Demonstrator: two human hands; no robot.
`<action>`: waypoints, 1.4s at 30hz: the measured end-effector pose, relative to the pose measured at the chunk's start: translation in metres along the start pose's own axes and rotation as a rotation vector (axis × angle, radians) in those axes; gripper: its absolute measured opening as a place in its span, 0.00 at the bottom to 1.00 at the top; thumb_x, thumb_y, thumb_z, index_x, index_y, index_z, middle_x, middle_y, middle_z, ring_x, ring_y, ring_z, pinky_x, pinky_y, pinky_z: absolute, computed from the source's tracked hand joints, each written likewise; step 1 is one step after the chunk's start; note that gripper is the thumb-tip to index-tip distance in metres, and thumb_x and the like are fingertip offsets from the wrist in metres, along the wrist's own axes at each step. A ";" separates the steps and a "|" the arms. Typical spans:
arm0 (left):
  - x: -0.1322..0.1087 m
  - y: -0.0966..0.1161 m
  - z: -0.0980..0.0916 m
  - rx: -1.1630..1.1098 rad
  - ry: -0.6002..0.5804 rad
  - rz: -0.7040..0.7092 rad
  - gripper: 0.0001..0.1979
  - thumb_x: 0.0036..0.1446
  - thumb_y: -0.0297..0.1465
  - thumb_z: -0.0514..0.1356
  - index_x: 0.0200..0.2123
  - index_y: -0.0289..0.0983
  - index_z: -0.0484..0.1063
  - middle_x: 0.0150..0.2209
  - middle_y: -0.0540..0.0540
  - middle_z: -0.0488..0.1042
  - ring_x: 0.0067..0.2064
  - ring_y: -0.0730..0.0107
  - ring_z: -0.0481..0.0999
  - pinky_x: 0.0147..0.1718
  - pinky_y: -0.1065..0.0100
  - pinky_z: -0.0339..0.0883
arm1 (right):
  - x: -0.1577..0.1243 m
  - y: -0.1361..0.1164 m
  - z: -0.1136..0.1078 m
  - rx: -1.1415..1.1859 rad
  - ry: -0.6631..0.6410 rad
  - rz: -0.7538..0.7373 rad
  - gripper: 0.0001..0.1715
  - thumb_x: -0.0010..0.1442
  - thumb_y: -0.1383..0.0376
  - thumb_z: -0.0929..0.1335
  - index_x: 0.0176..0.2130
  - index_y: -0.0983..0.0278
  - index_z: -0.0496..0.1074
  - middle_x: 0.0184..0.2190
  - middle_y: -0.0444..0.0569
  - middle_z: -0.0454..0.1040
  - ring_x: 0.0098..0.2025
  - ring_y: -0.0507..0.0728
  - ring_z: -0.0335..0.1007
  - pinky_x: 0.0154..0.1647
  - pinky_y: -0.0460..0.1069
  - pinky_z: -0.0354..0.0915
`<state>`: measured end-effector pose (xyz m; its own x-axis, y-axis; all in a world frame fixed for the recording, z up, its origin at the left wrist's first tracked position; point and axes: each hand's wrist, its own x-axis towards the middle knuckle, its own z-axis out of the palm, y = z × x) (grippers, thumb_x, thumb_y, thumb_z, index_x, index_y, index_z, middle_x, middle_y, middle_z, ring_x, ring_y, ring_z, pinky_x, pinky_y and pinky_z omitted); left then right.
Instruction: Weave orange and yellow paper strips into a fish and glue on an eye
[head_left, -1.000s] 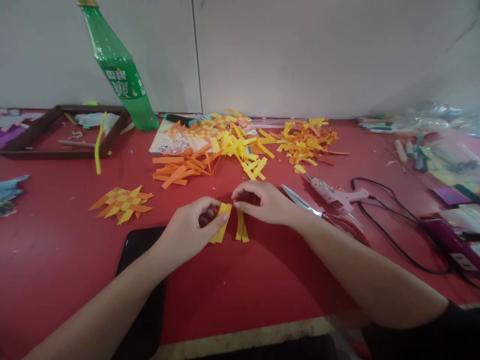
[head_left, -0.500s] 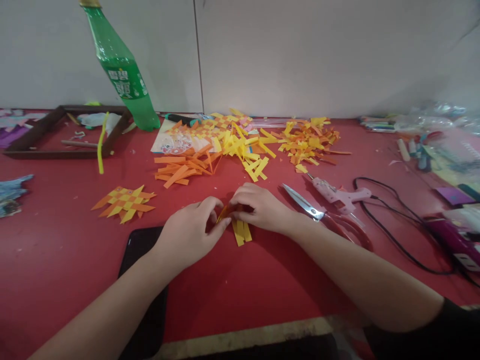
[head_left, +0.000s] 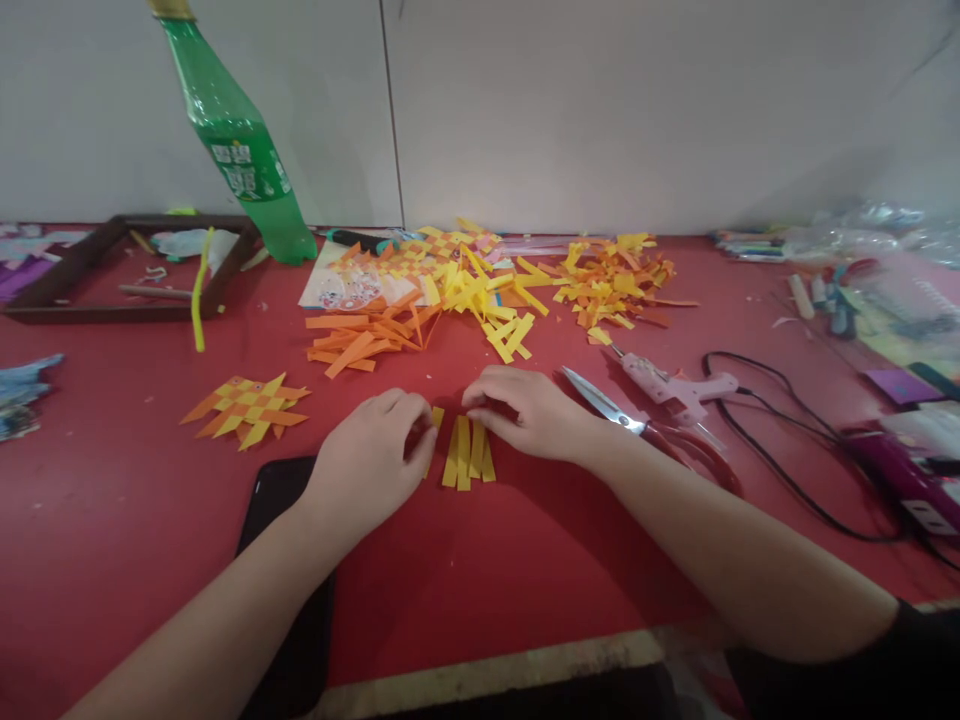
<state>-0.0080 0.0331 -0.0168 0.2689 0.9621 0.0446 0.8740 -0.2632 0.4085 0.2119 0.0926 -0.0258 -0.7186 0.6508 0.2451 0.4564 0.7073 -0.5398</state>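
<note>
Several yellow paper strips [head_left: 467, 452] lie side by side on the red table [head_left: 525, 560], between my two hands. My left hand [head_left: 373, 458] rests with curled fingers on the leftmost strip. My right hand [head_left: 525, 410] has its fingertips pressed down on the top ends of the strips. A finished woven orange-and-yellow piece [head_left: 246, 406] lies to the left. Loose orange strips [head_left: 360, 338] and yellow strips [head_left: 487, 300] are piled behind my hands.
Scissors [head_left: 622, 415] and a pink glue gun [head_left: 675, 383] with a black cord lie right of my hands. A green bottle [head_left: 240, 150] stands at the back left beside a wooden frame [head_left: 112, 265]. A black tablet [head_left: 289, 600] sits under my left forearm.
The strips held up between my hands now lie flat in a row on the table. Both hands have come down onto them.
</note>
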 end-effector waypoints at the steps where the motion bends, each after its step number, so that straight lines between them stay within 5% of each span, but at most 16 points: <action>1: 0.000 0.000 0.001 -0.008 0.008 0.049 0.03 0.62 0.31 0.56 0.36 0.39 0.68 0.37 0.46 0.73 0.39 0.59 0.73 0.36 0.61 0.64 | 0.000 0.000 -0.002 0.000 -0.036 0.003 0.04 0.64 0.70 0.65 0.39 0.63 0.70 0.35 0.48 0.73 0.37 0.53 0.68 0.38 0.47 0.62; 6: 0.002 -0.003 0.004 -0.045 -0.018 0.255 0.06 0.64 0.26 0.54 0.41 0.36 0.71 0.41 0.44 0.75 0.43 0.58 0.71 0.45 0.58 0.65 | 0.000 0.002 -0.006 0.020 -0.149 -0.002 0.07 0.61 0.73 0.65 0.38 0.63 0.71 0.34 0.47 0.73 0.37 0.54 0.67 0.38 0.48 0.61; 13: 0.002 -0.005 0.005 -0.074 0.011 0.266 0.08 0.65 0.27 0.54 0.44 0.36 0.72 0.43 0.43 0.76 0.44 0.58 0.72 0.45 0.57 0.66 | 0.000 -0.001 -0.013 0.094 -0.226 0.018 0.06 0.60 0.68 0.70 0.40 0.63 0.71 0.36 0.47 0.73 0.39 0.54 0.68 0.41 0.49 0.63; 18: 0.003 -0.004 0.003 -0.160 -0.043 0.320 0.11 0.65 0.23 0.51 0.43 0.37 0.72 0.42 0.44 0.76 0.44 0.61 0.73 0.46 0.61 0.66 | 0.001 -0.005 -0.018 0.094 -0.299 0.092 0.23 0.52 0.59 0.77 0.44 0.63 0.70 0.42 0.49 0.72 0.44 0.58 0.67 0.44 0.51 0.63; 24: 0.004 -0.001 0.001 -0.142 -0.127 0.332 0.05 0.65 0.26 0.55 0.41 0.38 0.71 0.39 0.46 0.75 0.42 0.61 0.72 0.44 0.61 0.66 | 0.000 -0.007 -0.017 0.088 -0.313 0.082 0.27 0.50 0.57 0.77 0.46 0.63 0.69 0.43 0.50 0.71 0.45 0.59 0.66 0.45 0.52 0.63; 31: 0.002 0.001 -0.003 -0.145 -0.171 0.349 0.04 0.61 0.27 0.61 0.33 0.38 0.67 0.37 0.46 0.73 0.41 0.61 0.70 0.41 0.62 0.65 | 0.003 0.000 -0.003 0.056 -0.154 0.003 0.00 0.62 0.69 0.69 0.37 0.64 0.71 0.34 0.46 0.72 0.37 0.54 0.66 0.39 0.48 0.61; 42: 0.001 0.002 -0.005 -0.102 -0.132 0.326 0.03 0.64 0.32 0.57 0.37 0.39 0.68 0.36 0.46 0.74 0.38 0.62 0.73 0.37 0.63 0.65 | 0.003 -0.001 0.008 -0.092 -0.111 -0.096 0.07 0.62 0.64 0.70 0.40 0.65 0.75 0.34 0.50 0.72 0.37 0.56 0.65 0.38 0.49 0.62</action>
<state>-0.0076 0.0337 -0.0111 0.5823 0.8097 0.0726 0.6906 -0.5398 0.4814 0.2053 0.0914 -0.0315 -0.8125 0.5481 0.1988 0.4253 0.7904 -0.4408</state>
